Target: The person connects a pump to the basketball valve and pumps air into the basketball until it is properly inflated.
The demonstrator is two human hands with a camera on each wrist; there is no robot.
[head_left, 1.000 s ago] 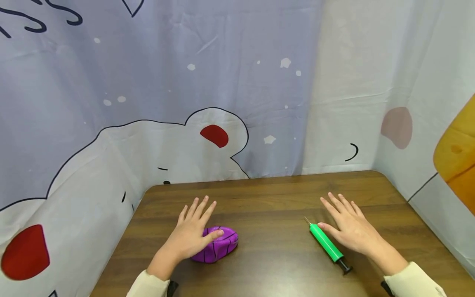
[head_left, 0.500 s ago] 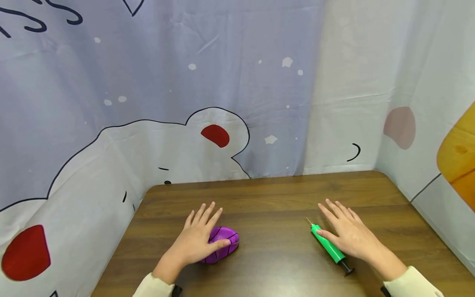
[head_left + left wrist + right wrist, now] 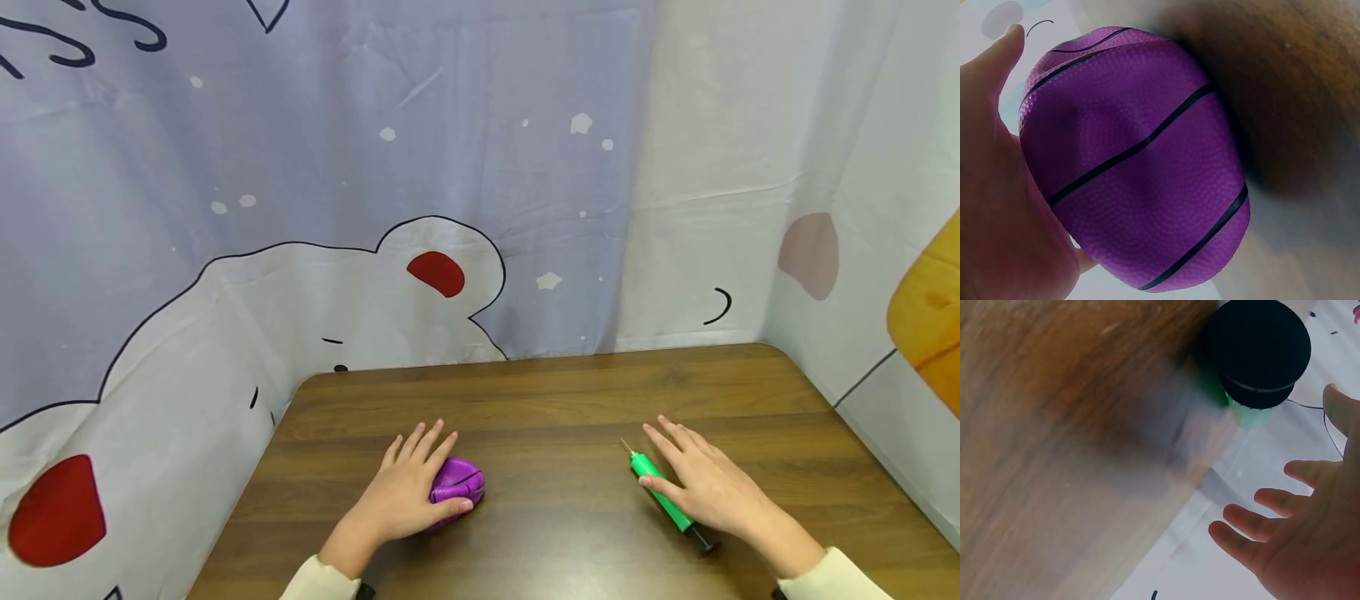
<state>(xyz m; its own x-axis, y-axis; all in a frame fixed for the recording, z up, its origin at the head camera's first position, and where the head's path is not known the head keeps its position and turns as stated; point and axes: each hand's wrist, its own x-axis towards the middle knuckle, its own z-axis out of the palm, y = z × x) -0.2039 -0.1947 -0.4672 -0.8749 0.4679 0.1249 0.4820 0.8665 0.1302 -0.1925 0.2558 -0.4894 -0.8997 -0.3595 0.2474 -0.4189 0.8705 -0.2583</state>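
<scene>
A deflated purple ball (image 3: 459,480) with black lines lies dented on the table, left of the middle. Over its left side is my left hand (image 3: 405,493), fingers spread and straight; in the left wrist view the ball (image 3: 1141,156) fills the middle beside the palm. Whether the hand touches it I cannot tell. On the right lies a green hand pump (image 3: 647,467) with a thin needle at its far end and a black handle (image 3: 703,542) at the near end. My right hand (image 3: 712,490) hovers over its right side, fingers extended and holding nothing.
The brown wooden table (image 3: 555,433) has rounded far corners. A printed curtain (image 3: 450,167) hangs behind it and along both sides, close to the edges.
Both hands have come down and nearer to me. The left has moved rightward over the ball, and the right has shifted slightly over the pump. Ball and pump stay in place.
</scene>
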